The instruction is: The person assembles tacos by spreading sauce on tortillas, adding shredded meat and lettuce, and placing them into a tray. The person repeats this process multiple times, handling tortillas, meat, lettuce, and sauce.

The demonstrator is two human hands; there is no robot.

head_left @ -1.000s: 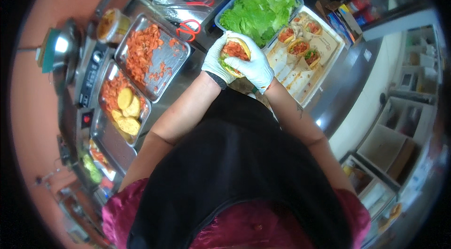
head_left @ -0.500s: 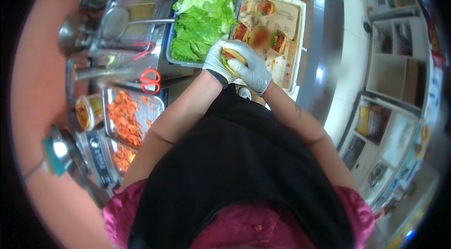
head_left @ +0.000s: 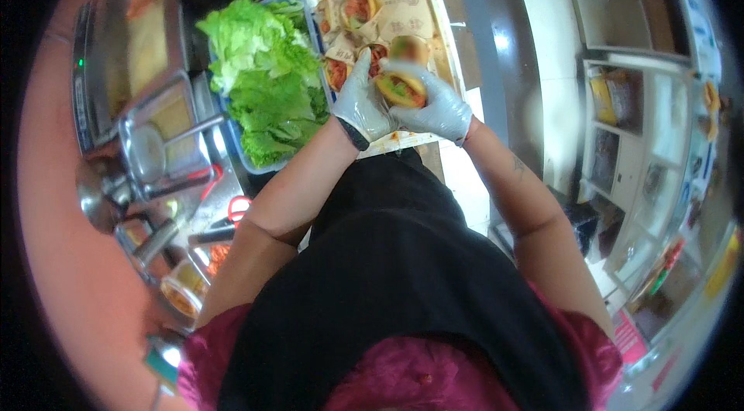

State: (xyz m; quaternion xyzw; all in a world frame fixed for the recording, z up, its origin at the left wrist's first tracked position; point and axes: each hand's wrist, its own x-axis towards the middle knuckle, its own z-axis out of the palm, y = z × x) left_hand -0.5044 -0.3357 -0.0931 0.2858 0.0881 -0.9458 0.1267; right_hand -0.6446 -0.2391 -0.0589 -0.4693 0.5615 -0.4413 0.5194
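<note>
Both my hands wear pale grey gloves and hold one filled bun (head_left: 401,89) between them, red and green filling showing. My left hand (head_left: 360,103) cups its left side, my right hand (head_left: 436,107) wraps its right side and underside. They hover over the near end of a white tray (head_left: 443,37) lined with brown paper. Several wrapped filled buns (head_left: 358,6) lie on that tray just beyond my fingers.
A blue tub of green lettuce leaves (head_left: 263,78) stands left of the tray. Further left are metal pans (head_left: 151,140), a ladle (head_left: 97,194), red-handled scissors (head_left: 232,209) and small tubs of orange filling (head_left: 182,295). White shelving (head_left: 651,85) stands at the right.
The view has swung, so the counter now lies further left and the tray sits straight ahead. My hands still hold the bun, now closer over the tray's near end.
</note>
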